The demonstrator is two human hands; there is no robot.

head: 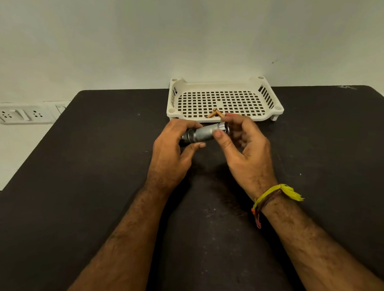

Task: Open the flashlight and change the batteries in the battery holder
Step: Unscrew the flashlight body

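Note:
A small silver flashlight (pixel 205 134) with a knurled barrel lies level between both hands, just above the black table (pixel 87 181). My left hand (pixel 174 148) grips its left end, thumb under the barrel. My right hand (pixel 245 151) pinches the right end between thumb and fingers. Something small and red shows above my right fingers; I cannot tell what it is. Two or three copper-coloured batteries (pixel 214 113) lie in the front of the white perforated tray (pixel 270 111) just behind the hands.
The tray stands at the table's far edge against the pale wall. A white socket strip (pixel 21 115) is mounted on the wall to the left. A yellow thread band circles my right wrist (pixel 273 196).

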